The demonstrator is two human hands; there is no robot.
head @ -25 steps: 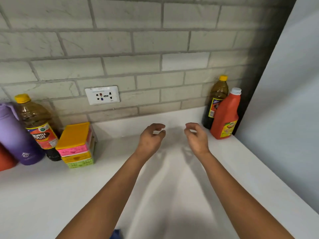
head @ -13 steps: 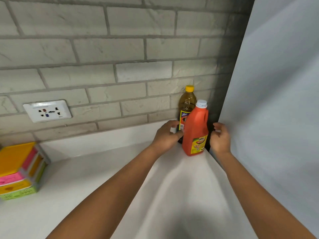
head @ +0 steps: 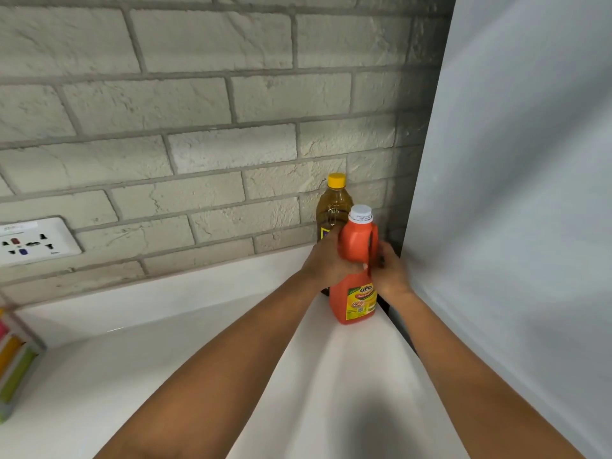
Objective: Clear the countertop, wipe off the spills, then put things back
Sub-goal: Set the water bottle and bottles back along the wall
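An orange sauce bottle [head: 356,303] with a white cap stands on the white countertop [head: 165,326] in the far right corner. Behind it, against the brick wall, is a dark oil bottle [head: 332,207] with a yellow cap. My left hand [head: 326,263] is closed around the orange bottle's middle from the left and covers the oil bottle's label. On the other side, my right hand [head: 390,271] grips the orange bottle at its handle. The bottle's base rests on the counter.
A tall grey panel [head: 513,226] walls off the right side, close to the bottles. A white wall socket [head: 33,241] is on the brick wall at the left. A stack of colourful boxes [head: 13,366] sits at the left edge.
Both hands moved from mid-counter to the right corner and closed on the orange bottle. My view turned right, and the purple flask and the second oil bottle left the frame.
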